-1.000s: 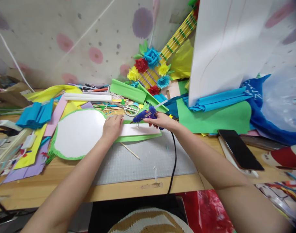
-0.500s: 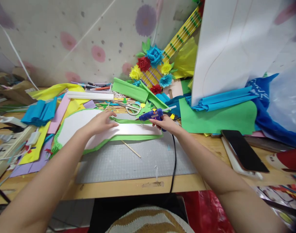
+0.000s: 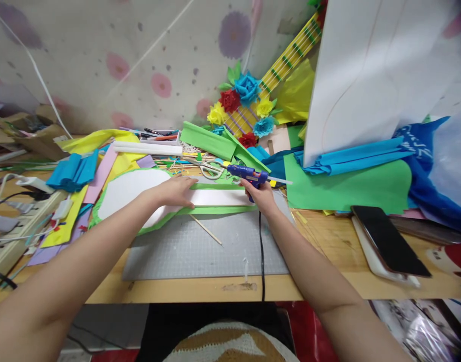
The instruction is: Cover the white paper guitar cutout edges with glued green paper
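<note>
Blue plastic hot glue gun [image 3: 249, 174] sits in the right hand [image 3: 261, 197], fingers closed fully around its handle, nozzle pointing left just beyond the far edge of the white guitar-shaped board with green paper border [image 3: 132, 193], which lies partly on the grey cutting mat [image 3: 200, 246]. The left hand [image 3: 177, 191] is open and flat, grasping nothing, pressing the board's narrow neck. I think steady pressure there helps, with the black cord [image 3: 261, 251] kept away from the border

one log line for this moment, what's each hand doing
left hand: flat on white cutout | right hand: grips glue gun | cutout: partly on cutting mat
</note>
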{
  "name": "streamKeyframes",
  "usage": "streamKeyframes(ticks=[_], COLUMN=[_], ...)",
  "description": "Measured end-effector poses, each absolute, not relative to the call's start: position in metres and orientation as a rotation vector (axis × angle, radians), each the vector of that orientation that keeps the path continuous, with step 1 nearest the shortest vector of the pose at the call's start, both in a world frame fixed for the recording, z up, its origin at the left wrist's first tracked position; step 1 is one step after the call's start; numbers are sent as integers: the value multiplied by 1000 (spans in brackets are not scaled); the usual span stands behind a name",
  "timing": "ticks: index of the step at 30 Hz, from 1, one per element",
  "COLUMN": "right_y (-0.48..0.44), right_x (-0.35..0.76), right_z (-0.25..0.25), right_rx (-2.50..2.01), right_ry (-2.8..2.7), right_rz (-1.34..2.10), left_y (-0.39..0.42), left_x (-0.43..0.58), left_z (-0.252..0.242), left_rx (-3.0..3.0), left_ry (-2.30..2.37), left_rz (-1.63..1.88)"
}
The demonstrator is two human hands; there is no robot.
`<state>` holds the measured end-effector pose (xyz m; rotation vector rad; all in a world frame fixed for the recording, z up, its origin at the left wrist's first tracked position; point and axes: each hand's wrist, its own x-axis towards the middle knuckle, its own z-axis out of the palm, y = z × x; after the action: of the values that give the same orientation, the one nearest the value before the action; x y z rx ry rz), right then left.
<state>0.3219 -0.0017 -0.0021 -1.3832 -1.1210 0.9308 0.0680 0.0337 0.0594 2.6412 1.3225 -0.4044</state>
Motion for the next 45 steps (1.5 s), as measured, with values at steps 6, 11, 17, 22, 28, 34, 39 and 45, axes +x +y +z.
streamKeyframes(ticks=[6,11,17,22,28,34,39,45], right_y=[-3,-4,-5,-7,-13,-14,-6,2], right_x=[330,331,329,328,326,311,297,290], right_z=[-10,-12,-13,-12,2,28,43,61], right_rx=[-1338,-1344,-1364,-1345,-1323,-1400,-1374,-1378], right_ry=[-1067,-1068,-1081,-1060,-1166,-1388,-1490,-1640], right_rz=[872,844,836,837,944,1068,1117,1149], left_y=[40,55,60,45,27,10,10,15], left_x=[72,63,57,65,71,78,72,70], left_z=[75,74,63,64,79,99,111,111], left_rx=[2591,2512,2622,2780,2823,2680,2465,2422], left_ry=[1476,1524,1587,1668,1825,1951,1960,2065], left_rz=[-470,-497,-484,-340,-228,-215,-88,-99])
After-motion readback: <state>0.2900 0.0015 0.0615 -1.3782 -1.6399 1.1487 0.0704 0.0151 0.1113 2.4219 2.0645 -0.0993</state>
